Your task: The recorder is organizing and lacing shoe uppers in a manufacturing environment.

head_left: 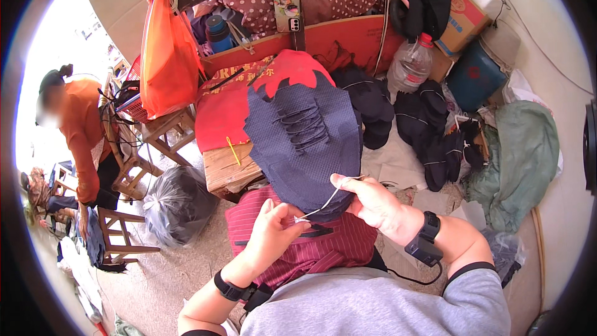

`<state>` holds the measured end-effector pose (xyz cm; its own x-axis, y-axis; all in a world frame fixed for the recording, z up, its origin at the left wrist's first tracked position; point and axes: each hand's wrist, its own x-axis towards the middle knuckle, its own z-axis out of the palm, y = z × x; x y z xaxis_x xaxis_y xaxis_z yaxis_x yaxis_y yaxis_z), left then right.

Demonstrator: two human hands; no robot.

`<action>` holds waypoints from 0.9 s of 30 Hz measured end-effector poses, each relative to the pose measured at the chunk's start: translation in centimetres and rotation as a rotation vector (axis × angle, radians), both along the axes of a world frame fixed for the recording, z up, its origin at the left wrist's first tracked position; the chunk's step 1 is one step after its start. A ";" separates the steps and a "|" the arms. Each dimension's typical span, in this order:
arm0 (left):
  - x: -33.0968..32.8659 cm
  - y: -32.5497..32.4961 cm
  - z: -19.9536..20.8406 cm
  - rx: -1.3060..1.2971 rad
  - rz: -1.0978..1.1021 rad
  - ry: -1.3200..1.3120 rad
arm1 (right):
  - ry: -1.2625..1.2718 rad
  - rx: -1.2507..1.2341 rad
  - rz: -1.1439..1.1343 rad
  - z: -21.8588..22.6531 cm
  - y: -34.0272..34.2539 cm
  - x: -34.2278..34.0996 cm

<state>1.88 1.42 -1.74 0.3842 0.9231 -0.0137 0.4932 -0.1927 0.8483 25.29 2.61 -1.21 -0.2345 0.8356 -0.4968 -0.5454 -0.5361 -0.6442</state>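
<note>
A stack of dark navy textured fabric pieces (305, 168) with jagged edges lies in front of me, its near end over my lap. Dark thread crosses back and forth in rows on its upper part. A thin pale cord (326, 204) runs slantwise across the near end of the stack, between my two hands. My left hand (273, 229) pinches the cord's lower end between thumb and finger. At the stack's right edge, my right hand (376, 202) grips the other end, thumb pointing left. What lies under its curled fingers is hidden.
A wooden bench (230, 171) with a red cloth (214, 118) and a yellow hooked tool (232, 150) stands ahead. Tied black bundles (423, 124) and a clear bottle (410, 68) sit right; a grey plastic bag (179, 202) lies left. Another person (84, 130) bends at far left.
</note>
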 end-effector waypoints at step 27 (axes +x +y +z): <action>-0.2 10.6 -1.3 0.196 0.260 -0.373 | -0.018 0.066 -0.051 1.0 -0.5 0.3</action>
